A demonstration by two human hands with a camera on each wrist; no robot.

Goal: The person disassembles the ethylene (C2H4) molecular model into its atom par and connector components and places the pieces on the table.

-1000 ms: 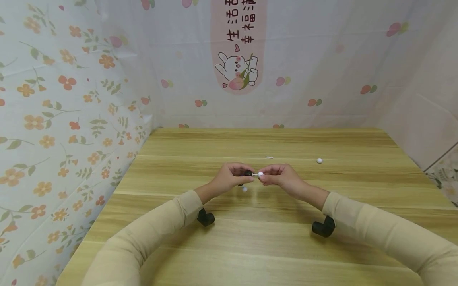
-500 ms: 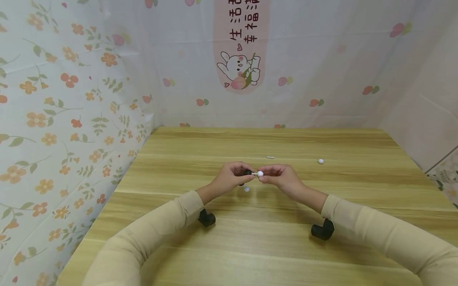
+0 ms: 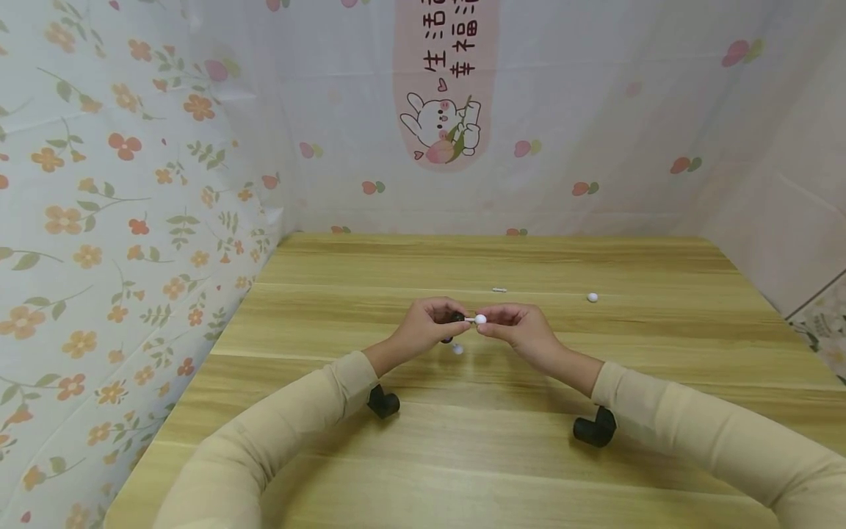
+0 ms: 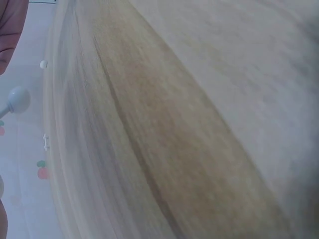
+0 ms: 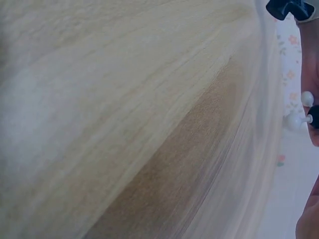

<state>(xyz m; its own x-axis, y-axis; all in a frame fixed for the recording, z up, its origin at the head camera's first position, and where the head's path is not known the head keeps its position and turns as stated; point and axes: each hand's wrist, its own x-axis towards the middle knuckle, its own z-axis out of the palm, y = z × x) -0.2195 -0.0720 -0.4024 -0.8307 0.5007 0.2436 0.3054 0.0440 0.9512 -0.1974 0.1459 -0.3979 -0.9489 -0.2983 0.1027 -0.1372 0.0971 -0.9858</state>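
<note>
My left hand (image 3: 423,327) holds a small ball-and-stick model by its black ball (image 3: 459,317), between thumb and fingers. A white rod runs from that ball to a white ball (image 3: 480,319), which my right hand (image 3: 529,329) pinches at its fingertips. Below my left fingers hang a second dark ball (image 3: 446,340) and another white ball (image 3: 457,349). In the right wrist view, white balls (image 5: 307,98) stick out beside a black ball (image 5: 314,116). The left wrist view catches a white ball (image 4: 20,99) on its rod. My fingers hide part of the model.
On the wooden table (image 3: 330,441), beyond my hands, lie a short white connector (image 3: 499,289) and, farther right, a loose white ball (image 3: 592,297). Black angled mounts (image 3: 383,402) sit under both wrists. Patterned curtains (image 3: 317,110) stand behind and to the left.
Both hands stay nearly in place. My right fingertips have shifted slightly on the white ball, so more of it shows now than a second ago.
</note>
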